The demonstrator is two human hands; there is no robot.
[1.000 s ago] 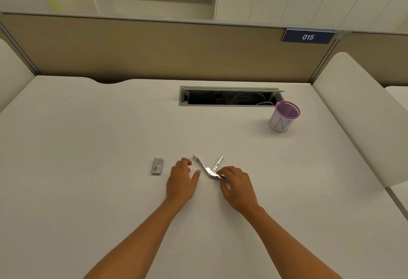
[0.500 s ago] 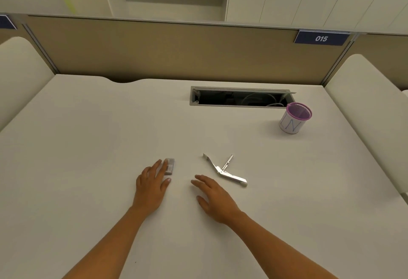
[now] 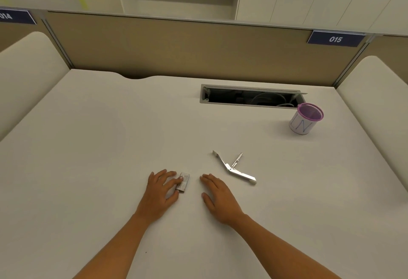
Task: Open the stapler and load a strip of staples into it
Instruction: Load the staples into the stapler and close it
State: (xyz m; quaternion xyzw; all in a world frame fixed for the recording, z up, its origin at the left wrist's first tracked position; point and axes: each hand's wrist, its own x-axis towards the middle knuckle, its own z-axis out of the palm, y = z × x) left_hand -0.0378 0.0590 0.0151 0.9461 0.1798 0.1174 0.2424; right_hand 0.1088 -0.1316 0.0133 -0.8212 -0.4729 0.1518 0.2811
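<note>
A small silver stapler (image 3: 234,167) lies folded open on the white desk (image 3: 99,146), its arms spread apart. A small grey box of staples (image 3: 184,181) lies to its left. My left hand (image 3: 162,190) rests on the desk with its fingertips touching the box's left side. My right hand (image 3: 217,197) lies flat and open on the desk between the box and the stapler, touching neither.
A purple mesh cup (image 3: 305,118) with a white label stands at the back right. A cable slot (image 3: 249,96) is cut into the desk behind the stapler. A tan partition (image 3: 198,51) closes off the far edge, and padded dividers flank both sides.
My right hand let go of the stapler and drew back left. My left hand moved left to the staple box, and its fingers now touch it. The view shifted left.
</note>
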